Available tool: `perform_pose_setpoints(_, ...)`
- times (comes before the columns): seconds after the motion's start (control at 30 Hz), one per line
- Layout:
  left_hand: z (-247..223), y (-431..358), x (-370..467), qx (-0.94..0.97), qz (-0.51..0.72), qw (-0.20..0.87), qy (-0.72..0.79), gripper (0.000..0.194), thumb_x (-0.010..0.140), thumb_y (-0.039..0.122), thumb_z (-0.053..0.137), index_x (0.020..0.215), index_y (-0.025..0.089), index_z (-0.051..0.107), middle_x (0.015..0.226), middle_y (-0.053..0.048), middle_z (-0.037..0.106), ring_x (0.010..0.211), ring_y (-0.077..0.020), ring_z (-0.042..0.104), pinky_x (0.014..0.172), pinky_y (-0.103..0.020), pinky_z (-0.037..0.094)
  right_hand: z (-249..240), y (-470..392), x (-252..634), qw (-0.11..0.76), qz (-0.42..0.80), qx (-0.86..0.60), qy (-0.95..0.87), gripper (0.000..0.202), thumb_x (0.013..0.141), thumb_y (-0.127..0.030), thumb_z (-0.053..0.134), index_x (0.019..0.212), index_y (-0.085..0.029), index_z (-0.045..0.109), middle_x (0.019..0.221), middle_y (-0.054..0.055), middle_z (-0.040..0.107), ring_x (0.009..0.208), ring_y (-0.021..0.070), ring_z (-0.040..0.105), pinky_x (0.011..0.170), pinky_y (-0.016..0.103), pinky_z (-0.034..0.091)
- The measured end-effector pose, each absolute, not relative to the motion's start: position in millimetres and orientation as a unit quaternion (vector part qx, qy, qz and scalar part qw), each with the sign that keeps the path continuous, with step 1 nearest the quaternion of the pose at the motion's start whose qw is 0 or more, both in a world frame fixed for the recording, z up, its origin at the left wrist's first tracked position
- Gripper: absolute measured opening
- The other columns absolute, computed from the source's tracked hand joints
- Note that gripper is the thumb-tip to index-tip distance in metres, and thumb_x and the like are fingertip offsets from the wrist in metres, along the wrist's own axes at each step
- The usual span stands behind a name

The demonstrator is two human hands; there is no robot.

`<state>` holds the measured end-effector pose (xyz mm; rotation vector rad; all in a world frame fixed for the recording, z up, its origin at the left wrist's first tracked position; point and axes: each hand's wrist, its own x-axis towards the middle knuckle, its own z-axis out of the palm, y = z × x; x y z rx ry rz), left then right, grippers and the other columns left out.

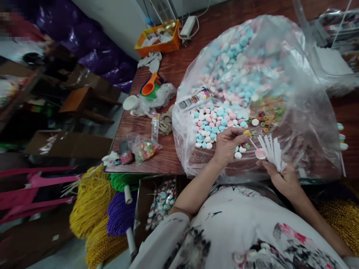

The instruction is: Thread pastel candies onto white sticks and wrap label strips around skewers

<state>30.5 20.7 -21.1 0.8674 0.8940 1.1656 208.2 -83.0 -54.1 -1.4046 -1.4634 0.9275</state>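
My left hand is closed in a pinch on a small yellow ring-shaped piece. A thin white stick runs from that piece down to a round pink piece by my right fingers. My right hand is wrapped round a fanned bundle of white sticks. Both hands are over a large clear plastic bag on the table. Beside my left hand lie many pink, blue and white round candies, with small coloured rings farther right.
A printed packet lies on the bag. To the left are an orange scoop, a white cup and a small bag of coloured pieces. An orange tray stands behind. Below the table edge sits a box of wrapped pieces.
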Motion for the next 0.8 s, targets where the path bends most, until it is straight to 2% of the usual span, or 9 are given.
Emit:
perform_pose_setpoints(0.07,-24,16,21,0.441,0.557,0.588,0.387,0.033,0.065,0.043,0.088,0.08,0.018,0.073,0.07,0.001,0.07,0.056,-0.0089,0.062,0.053,-0.022,0.053,-52,-82,207,0.43,0.367,-0.562,-0.604,0.014,0.091,-0.027,0.06,0.089,-0.021,0.072,0.072,0.001,0.071,0.064,0.0158,0.065,0.062,0.026,0.051)
perform_pose_setpoints(0.13,-28,14,12,0.551,0.57,0.482,0.374,0.02,0.073,0.036,0.084,0.081,0.02,0.075,0.078,-0.001,0.074,0.068,-0.0121,0.068,0.067,-0.027,0.058,-51,-83,207,0.419,0.359,-0.562,-0.616,0.013,0.091,-0.024,0.058,0.085,-0.021,0.07,0.073,0.0,0.071,0.063,0.0149,0.064,0.061,0.025,0.049)
perform_pose_setpoints(0.2,-33,11,5,0.665,0.54,0.381,0.347,0.011,0.081,0.032,0.078,0.082,0.021,0.076,0.084,-0.004,0.076,0.081,-0.0154,0.071,0.08,-0.033,0.059,-50,-86,205,0.415,0.354,-0.566,-0.619,0.016,0.091,-0.022,0.057,0.08,-0.021,0.068,0.068,-0.001,0.069,0.06,0.0142,0.062,0.06,0.025,0.048)
perform_pose_setpoints(0.27,-37,6,5,0.734,0.494,0.346,0.312,0.014,0.086,0.034,0.071,0.082,0.022,0.076,0.087,-0.007,0.077,0.085,-0.0172,0.071,0.083,-0.036,0.058,-50,-88,201,0.424,0.35,-0.567,-0.613,0.018,0.091,-0.022,0.057,0.075,-0.021,0.066,0.064,-0.001,0.066,0.056,0.0134,0.059,0.058,0.026,0.047)
perform_pose_setpoints(0.33,-39,-1,10,0.719,0.496,0.378,0.306,0.017,0.087,0.037,0.071,0.082,0.021,0.076,0.087,-0.007,0.077,0.084,-0.0168,0.071,0.082,-0.034,0.058,-49,-91,195,0.443,0.356,-0.567,-0.596,0.018,0.091,-0.024,0.058,0.074,-0.021,0.064,0.064,-0.002,0.064,0.054,0.0127,0.056,0.057,0.026,0.046)
perform_pose_setpoints(0.43,-37,-7,19,0.551,0.555,0.503,0.368,0.02,0.081,0.039,0.077,0.084,0.02,0.075,0.082,-0.003,0.075,0.073,-0.0135,0.069,0.072,-0.029,0.059,-45,-93,188,0.464,0.362,-0.577,-0.567,0.023,0.092,-0.028,0.058,0.07,-0.021,0.062,0.061,-0.002,0.061,0.054,0.0123,0.054,0.055,0.026,0.044)
perform_pose_setpoints(0.57,-28,-4,20,0.379,0.567,0.614,0.397,0.03,0.063,0.039,0.09,0.077,0.018,0.074,0.079,0.001,0.072,0.062,-0.0094,0.064,0.059,-0.024,0.055,-42,-92,188,0.463,0.353,-0.569,-0.58,0.029,0.092,-0.029,0.057,0.065,-0.021,0.061,0.059,-0.001,0.06,0.051,0.0121,0.052,0.053,0.025,0.043)
perform_pose_setpoints(0.67,-23,-2,16,0.369,0.542,0.651,0.383,0.032,0.054,0.034,0.095,0.071,0.017,0.074,0.077,0.0,0.073,0.067,-0.0111,0.066,0.062,-0.024,0.057,-46,-91,192,0.454,0.36,-0.542,-0.609,0.023,0.09,-0.024,0.057,0.068,-0.021,0.061,0.061,-0.002,0.062,0.053,0.012,0.054,0.054,0.025,0.045)
perform_pose_setpoints(0.8,-21,-6,15,0.371,0.522,0.674,0.369,0.028,0.055,0.03,0.094,0.07,0.017,0.075,0.077,-0.001,0.074,0.07,-0.0114,0.067,0.064,-0.024,0.056,-53,-90,197,0.434,0.38,-0.523,-0.628,0.017,0.087,-0.018,0.056,0.071,-0.022,0.06,0.063,-0.002,0.062,0.055,0.0122,0.056,0.055,0.024,0.045)
